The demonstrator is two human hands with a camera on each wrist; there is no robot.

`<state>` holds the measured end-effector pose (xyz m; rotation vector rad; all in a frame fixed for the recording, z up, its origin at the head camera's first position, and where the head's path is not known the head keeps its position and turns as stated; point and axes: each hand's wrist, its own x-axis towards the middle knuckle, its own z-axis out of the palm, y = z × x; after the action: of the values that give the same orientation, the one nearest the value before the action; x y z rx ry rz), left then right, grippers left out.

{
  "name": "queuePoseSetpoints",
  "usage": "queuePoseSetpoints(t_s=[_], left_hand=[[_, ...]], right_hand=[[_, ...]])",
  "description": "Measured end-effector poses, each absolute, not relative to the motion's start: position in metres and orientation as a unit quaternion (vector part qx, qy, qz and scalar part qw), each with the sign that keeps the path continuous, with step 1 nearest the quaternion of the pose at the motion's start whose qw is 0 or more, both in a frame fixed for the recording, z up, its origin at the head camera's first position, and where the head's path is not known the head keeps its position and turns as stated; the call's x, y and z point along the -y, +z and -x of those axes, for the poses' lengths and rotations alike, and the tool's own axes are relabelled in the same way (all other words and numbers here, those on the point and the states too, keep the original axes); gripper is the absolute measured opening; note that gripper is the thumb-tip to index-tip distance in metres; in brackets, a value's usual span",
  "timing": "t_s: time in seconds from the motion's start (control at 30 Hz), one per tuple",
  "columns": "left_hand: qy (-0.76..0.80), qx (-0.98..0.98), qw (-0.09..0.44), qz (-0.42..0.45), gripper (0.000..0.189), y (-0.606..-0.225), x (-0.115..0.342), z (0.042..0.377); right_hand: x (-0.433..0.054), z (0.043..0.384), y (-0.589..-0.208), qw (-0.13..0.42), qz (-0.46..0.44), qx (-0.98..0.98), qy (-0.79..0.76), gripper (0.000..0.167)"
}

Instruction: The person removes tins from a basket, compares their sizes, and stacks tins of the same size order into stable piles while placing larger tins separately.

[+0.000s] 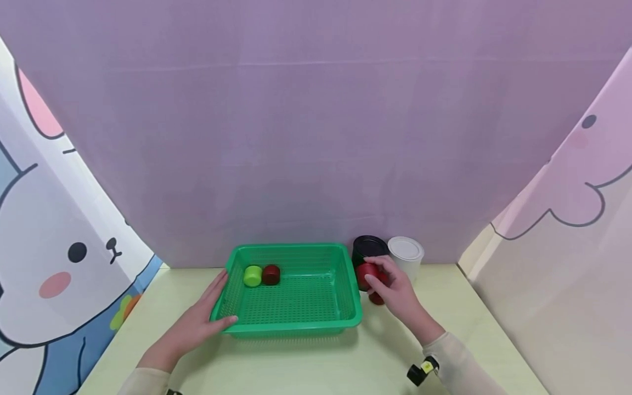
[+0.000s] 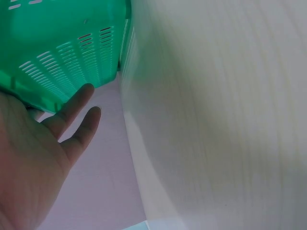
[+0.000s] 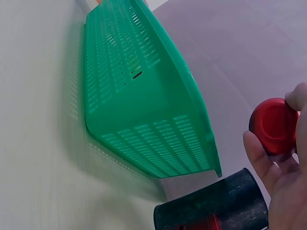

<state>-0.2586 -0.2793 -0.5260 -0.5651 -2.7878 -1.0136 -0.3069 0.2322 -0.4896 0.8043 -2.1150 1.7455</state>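
My right hand pinches a short red cylinder between thumb and fingers, just off the right side of the green basket. Its round face has a recessed middle. Below that hand is another dark red cylinder, partly hidden, in front of the black can. My left hand rests at the basket's left front corner, thumb over the rim and fingers stretched along the outer wall. Inside the basket, a lime green cylinder and a dark red cylinder stand side by side toward the left.
A white can with a flat lid stands right of the black one, near the purple backdrop. Printed panels flank the pale wooden table on both sides.
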Motion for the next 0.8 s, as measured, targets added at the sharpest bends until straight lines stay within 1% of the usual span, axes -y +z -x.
queuePoseSetpoints(t_s=[0.2,0.4,0.63,0.8], left_hand=[[-0.334,0.922,0.060,0.186,0.105,-0.5256,0.2789,0.2585],[-0.336,0.922,0.061,0.186,0.105,-0.5256,0.2787,0.2582],[-0.338,0.921,0.061,0.184,0.106,-0.5242,0.2780,0.2572],[-0.339,0.921,0.060,0.184,0.106,-0.5244,0.2783,0.2575]], right_hand=[[-0.2340,0.3053,-0.4899,0.141,-0.260,0.738,0.607,0.034],[-0.2351,0.3044,-0.4918,0.128,-0.251,0.746,0.604,0.035],[-0.2380,0.3045,-0.4931,0.142,-0.271,0.749,0.587,0.035],[-0.2408,0.3051,-0.4948,0.147,-0.266,0.759,0.575,0.038]])
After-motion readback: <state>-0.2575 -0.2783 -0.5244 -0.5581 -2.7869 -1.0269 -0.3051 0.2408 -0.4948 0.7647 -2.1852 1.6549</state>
